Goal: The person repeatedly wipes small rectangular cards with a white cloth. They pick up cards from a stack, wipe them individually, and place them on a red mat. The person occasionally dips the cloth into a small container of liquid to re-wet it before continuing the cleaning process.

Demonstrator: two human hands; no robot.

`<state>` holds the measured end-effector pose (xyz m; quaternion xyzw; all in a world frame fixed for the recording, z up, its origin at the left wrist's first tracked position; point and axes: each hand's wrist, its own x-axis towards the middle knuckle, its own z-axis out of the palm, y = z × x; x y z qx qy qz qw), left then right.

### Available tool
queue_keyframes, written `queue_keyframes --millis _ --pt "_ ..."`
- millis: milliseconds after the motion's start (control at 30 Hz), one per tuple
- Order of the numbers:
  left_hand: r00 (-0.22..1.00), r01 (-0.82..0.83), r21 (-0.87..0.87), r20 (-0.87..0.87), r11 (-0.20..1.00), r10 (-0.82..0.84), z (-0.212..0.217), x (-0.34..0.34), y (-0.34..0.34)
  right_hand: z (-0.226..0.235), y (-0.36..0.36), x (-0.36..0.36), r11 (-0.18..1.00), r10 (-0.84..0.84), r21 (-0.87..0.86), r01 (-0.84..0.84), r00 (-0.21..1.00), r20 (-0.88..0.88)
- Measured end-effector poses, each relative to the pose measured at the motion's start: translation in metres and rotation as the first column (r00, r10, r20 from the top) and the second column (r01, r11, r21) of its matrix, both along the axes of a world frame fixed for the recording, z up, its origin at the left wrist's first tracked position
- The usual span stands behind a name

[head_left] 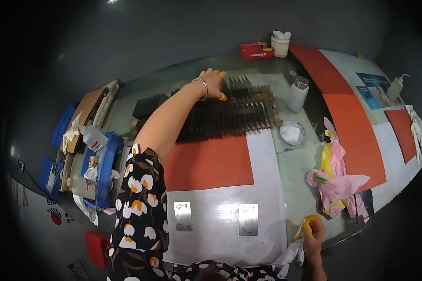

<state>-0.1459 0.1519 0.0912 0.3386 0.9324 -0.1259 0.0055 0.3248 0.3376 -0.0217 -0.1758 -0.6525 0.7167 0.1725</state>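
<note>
My left hand (212, 85) reaches far across the table to a rack of thin dark plates (229, 117) standing in rows. Its thumb and forefinger, in yellow finger cots, are spread apart at the back row; whether they touch a plate is hard to see. A bracelet circles that wrist. At the lower right, my right hand (314, 234), also with yellow finger cots, is closed on a white cloth (290, 256) that hangs toward my lap. Two silver metal cards with dark printing, one on the left (183, 216) and one on the right (248, 219), lie flat on a white sheet (215, 243).
An orange-red mat (211, 164) lies before the rack. To its right are a bowl of white material (292, 133), a grey bottle (297, 94) and crumpled pink and yellow cloths (337, 182). Blue bins (101, 173) with bottles stand left; a red box (256, 50) sits behind.
</note>
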Motion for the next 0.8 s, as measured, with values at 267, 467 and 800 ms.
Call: queue_keyframes --millis 267,467,800 --pt "1.0 -0.007 0.321 0.014 0.947 0.003 0.02 0.027 -0.006 -0.004 0.001 0.002 1.0 0.022 0.008 -0.022 1.0 0.002" --pt "0.9 0.256 0.662 0.103 0.705 -0.424 -0.003 0.232 -0.018 0.003 0.003 0.001 0.994 0.002 -0.107 0.001 1.0 0.027" --pt "0.878 0.058 0.503 0.385 0.862 -0.284 -0.079 0.37 -0.041 0.001 -0.003 0.002 0.997 0.059 -0.042 -0.061 0.997 -0.05"
